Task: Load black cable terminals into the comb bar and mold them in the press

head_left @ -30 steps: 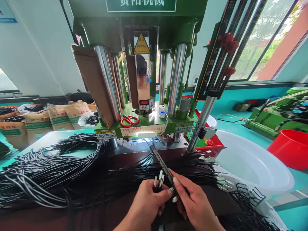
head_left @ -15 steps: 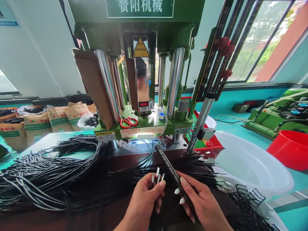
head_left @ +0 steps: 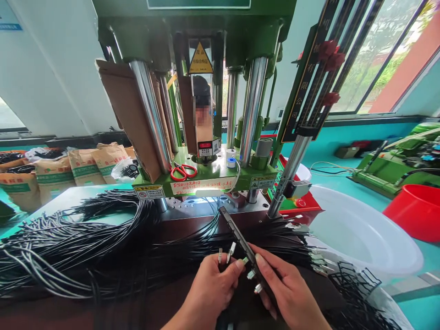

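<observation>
While both hands meet at the lower centre of the head view, the left hand (head_left: 215,284) has its fingers closed around a few metal-tipped connectors (head_left: 231,251), tips up, and the right hand (head_left: 283,282) grips a slotted black bar (head_left: 239,236) between thumb and fingers, with no slack in either hold. The bar slants from the right palm up toward the middle of the frame, and two more connectors (head_left: 251,274) stick out along its lower left side. The step in hand looks like fitting connectors to the bar one by one; the next move seems to call for a steady bar and one tip lined up with a slot. Whether the tip nearest the left thumb touches the bar is hard to tell. As for room, the bar's far end points at the green press (head_left: 220,176) just beyond, so pushing forward has little margin. A thick cable bundle (head_left: 68,256) crowds the left, and loose cable ends (head_left: 319,261) line the right, near a white tub (head_left: 364,229). The barest stretch of counter (head_left: 51,316) is at lower left.
</observation>
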Demonstrator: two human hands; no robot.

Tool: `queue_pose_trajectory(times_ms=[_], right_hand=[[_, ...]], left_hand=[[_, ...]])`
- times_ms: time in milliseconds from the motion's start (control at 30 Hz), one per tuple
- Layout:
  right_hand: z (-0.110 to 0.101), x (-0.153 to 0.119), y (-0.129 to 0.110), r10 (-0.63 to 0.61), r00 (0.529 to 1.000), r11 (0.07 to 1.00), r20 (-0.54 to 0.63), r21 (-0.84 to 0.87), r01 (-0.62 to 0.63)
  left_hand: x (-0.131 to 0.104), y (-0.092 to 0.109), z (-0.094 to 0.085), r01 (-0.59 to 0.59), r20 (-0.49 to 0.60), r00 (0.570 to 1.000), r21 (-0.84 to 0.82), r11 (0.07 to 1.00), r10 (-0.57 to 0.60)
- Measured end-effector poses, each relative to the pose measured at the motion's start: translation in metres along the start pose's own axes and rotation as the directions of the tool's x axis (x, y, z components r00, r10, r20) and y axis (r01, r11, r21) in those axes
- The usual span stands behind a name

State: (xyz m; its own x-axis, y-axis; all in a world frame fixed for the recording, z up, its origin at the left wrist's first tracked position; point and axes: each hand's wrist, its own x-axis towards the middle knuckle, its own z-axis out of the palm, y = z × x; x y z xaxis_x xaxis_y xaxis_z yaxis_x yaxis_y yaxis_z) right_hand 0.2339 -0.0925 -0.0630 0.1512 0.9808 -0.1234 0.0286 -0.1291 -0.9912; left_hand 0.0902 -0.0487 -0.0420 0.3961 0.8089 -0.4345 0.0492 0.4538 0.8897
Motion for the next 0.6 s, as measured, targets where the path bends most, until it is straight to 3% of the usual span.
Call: queue_pose_trajectory(times_ms=[600], right_hand=[[0.0006,0.0012,0.0084,-0.047,0.999,0.995,-0.002,-0.093,0.047]], left_hand=[[0.0067,-0.0042,0.0016,-0.023,-0.041,0.999,0.041,0.999,0.025]])
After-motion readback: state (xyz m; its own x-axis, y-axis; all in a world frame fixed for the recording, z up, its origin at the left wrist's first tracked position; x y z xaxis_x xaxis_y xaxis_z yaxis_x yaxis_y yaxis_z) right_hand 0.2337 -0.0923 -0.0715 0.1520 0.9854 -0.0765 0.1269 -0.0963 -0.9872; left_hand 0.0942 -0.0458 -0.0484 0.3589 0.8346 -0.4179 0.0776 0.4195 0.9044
